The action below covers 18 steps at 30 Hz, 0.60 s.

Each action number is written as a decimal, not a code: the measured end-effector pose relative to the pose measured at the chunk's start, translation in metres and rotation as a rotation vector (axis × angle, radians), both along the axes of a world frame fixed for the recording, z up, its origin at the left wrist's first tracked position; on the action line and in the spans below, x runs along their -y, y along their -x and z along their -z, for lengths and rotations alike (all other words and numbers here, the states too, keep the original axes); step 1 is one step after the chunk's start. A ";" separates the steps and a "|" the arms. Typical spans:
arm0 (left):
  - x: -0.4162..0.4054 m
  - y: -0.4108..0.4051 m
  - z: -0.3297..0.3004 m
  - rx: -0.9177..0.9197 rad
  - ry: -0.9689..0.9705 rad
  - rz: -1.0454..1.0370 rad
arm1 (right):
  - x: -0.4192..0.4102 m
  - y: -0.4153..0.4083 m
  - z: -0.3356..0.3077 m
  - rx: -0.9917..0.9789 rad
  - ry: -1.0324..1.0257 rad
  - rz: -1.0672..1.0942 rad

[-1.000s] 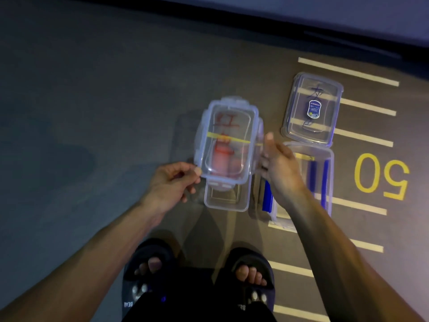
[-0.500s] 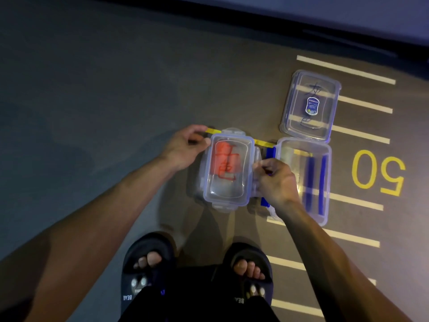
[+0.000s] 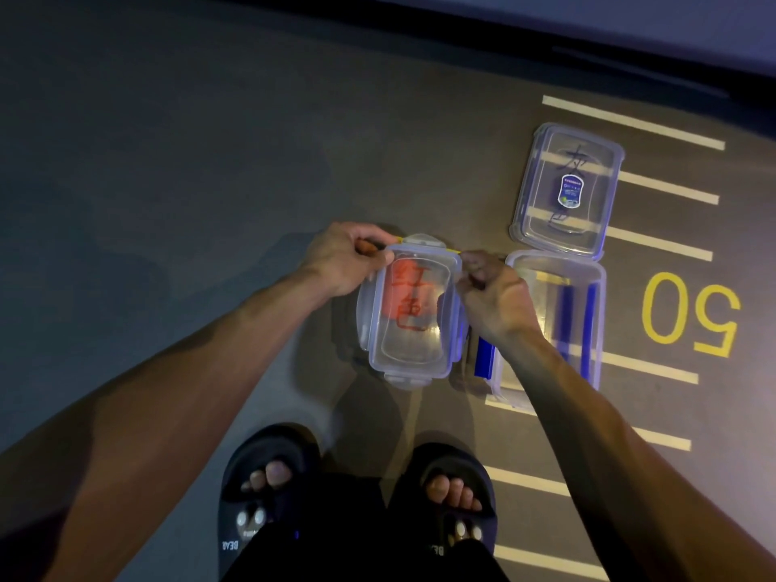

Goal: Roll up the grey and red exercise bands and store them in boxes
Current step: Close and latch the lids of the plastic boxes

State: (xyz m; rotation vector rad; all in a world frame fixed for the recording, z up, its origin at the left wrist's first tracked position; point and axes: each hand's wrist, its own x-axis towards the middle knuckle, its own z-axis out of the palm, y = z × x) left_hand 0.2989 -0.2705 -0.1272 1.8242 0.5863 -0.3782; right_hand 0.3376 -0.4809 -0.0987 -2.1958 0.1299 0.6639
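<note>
A clear plastic box (image 3: 409,363) stands on the floor with its lid (image 3: 413,342) on top, red writing on the lid. The rolled red band (image 3: 399,294) shows through the lid in the far half. My left hand (image 3: 342,260) grips the box's far left corner, fingers curled on the lid's edge. My right hand (image 3: 493,294) holds the box's right side near the far corner, fingers curled at the side latch. To the right stands a second, open clear box (image 3: 550,325) with blue strips showing through it. Its loose lid (image 3: 567,191), with dark writing and a sticker, lies beyond it.
The floor is dark with pale ruler-like stripes (image 3: 634,119) and a yellow "50" (image 3: 688,312) at the right. A blue strip (image 3: 484,357) lies between the two boxes. My feet in black slides (image 3: 268,485) stand just below the boxes. A dark ledge runs along the far edge.
The lid, held above the box a second ago, came down onto the box with the red band. Both hands then shifted to the box's far corners.
</note>
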 end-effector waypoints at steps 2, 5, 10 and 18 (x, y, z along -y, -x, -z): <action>0.000 -0.001 -0.001 -0.003 -0.004 0.010 | 0.000 -0.008 0.005 0.009 0.084 -0.029; -0.001 -0.002 -0.002 -0.021 -0.012 0.024 | 0.000 -0.017 0.006 -0.055 0.116 -0.016; 0.003 -0.001 -0.004 -0.029 -0.017 -0.010 | 0.001 -0.020 0.007 -0.035 0.159 -0.039; 0.015 0.018 -0.008 -0.095 -0.095 -0.201 | 0.009 0.010 0.008 0.130 0.370 -0.093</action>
